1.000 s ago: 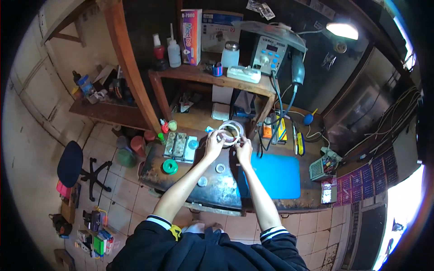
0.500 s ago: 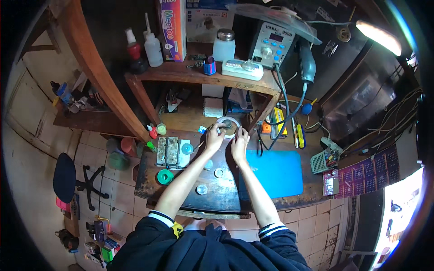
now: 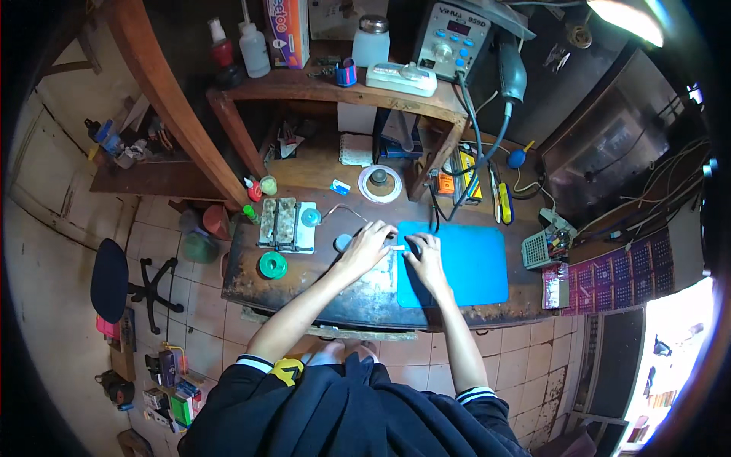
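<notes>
Both hands meet at the blue mat's [image 3: 464, 266] near edge: the left hand [image 3: 367, 247] and right hand [image 3: 425, 257] pinch a small white piece [image 3: 397, 247] between them, steadying it. Beyond lies a white tape ring [image 3: 380, 184].

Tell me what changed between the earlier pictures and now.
Both hands came down from the back of the bench to its front edge. The white ring they held up earlier now lies let go near the shelf post. The left hand and right hand now pinch a small white piece by the blue mat. The green roll stayed put.
</notes>
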`<control>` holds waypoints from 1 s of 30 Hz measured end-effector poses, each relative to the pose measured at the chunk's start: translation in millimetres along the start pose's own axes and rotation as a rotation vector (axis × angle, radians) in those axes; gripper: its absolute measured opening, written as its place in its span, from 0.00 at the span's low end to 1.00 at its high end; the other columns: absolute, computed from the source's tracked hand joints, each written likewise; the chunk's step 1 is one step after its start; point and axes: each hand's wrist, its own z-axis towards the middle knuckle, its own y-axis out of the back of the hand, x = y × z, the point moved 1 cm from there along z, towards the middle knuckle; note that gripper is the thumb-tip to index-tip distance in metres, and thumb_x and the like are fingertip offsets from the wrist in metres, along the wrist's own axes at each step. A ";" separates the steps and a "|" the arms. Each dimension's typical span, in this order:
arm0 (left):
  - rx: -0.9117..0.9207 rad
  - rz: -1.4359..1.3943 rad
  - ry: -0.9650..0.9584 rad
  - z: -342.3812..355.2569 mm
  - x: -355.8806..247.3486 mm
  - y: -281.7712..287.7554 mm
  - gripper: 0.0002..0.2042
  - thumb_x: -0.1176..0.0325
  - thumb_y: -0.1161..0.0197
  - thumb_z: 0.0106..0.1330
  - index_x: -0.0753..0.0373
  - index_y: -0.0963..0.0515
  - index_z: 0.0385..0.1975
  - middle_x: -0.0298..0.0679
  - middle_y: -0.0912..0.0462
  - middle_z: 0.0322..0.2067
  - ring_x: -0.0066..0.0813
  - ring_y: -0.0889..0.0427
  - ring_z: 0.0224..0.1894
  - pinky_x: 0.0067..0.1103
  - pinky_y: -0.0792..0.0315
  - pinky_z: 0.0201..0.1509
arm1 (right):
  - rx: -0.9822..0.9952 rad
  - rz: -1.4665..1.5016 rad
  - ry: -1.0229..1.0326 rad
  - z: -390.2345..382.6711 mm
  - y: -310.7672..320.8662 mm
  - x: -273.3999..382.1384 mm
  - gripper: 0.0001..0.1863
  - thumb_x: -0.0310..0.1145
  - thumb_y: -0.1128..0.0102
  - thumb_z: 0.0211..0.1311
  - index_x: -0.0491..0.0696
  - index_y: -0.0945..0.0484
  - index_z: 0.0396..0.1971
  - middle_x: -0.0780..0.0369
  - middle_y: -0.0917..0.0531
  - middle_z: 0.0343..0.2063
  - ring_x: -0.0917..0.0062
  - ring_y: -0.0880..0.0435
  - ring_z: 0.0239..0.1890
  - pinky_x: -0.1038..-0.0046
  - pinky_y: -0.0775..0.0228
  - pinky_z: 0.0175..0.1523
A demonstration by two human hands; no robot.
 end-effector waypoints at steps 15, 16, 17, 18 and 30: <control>-0.072 0.278 0.035 1.9 -10.1 -10.3 0.10 0.66 0.40 0.54 0.62 0.27 0.33 0.41 0.24 0.31 0.41 0.27 0.41 0.33 0.30 0.43 | -0.114 -0.142 0.114 5.8 -0.9 20.0 0.11 0.30 0.39 0.48 0.45 0.26 0.33 0.58 0.26 0.39 0.62 0.31 0.45 0.64 0.38 0.49; -0.080 0.279 0.032 1.6 -13.8 -3.7 0.10 0.66 0.40 0.54 0.62 0.27 0.33 0.41 0.24 0.31 0.41 0.27 0.41 0.33 0.30 0.43 | -0.148 -0.127 0.167 8.2 2.8 24.2 0.12 0.29 0.40 0.48 0.44 0.26 0.34 0.57 0.25 0.38 0.62 0.30 0.45 0.64 0.38 0.49; -0.134 0.225 -0.002 2.8 -22.3 7.5 0.10 0.65 0.39 0.54 0.62 0.27 0.32 0.42 0.24 0.31 0.41 0.27 0.40 0.32 0.30 0.43 | -0.187 -0.110 0.210 13.0 10.6 34.1 0.12 0.26 0.39 0.46 0.43 0.27 0.33 0.57 0.25 0.36 0.62 0.30 0.44 0.65 0.37 0.49; -0.192 0.176 -0.030 2.2 -27.6 20.2 0.10 0.65 0.39 0.54 0.63 0.26 0.32 0.42 0.24 0.32 0.41 0.27 0.40 0.31 0.31 0.43 | -0.191 -0.106 0.223 19.6 17.3 46.8 0.12 0.26 0.39 0.46 0.43 0.27 0.33 0.57 0.25 0.36 0.62 0.30 0.44 0.65 0.37 0.49; -0.807 0.263 -0.458 77.4 -127.1 159.8 0.06 0.73 0.36 0.49 0.62 0.26 0.24 0.38 0.23 0.26 0.37 0.26 0.33 0.27 0.30 0.37 | -0.742 -0.132 0.546 115.7 129.4 175.8 0.15 0.21 0.41 0.46 0.47 0.27 0.38 0.57 0.27 0.37 0.64 0.28 0.43 0.68 0.34 0.47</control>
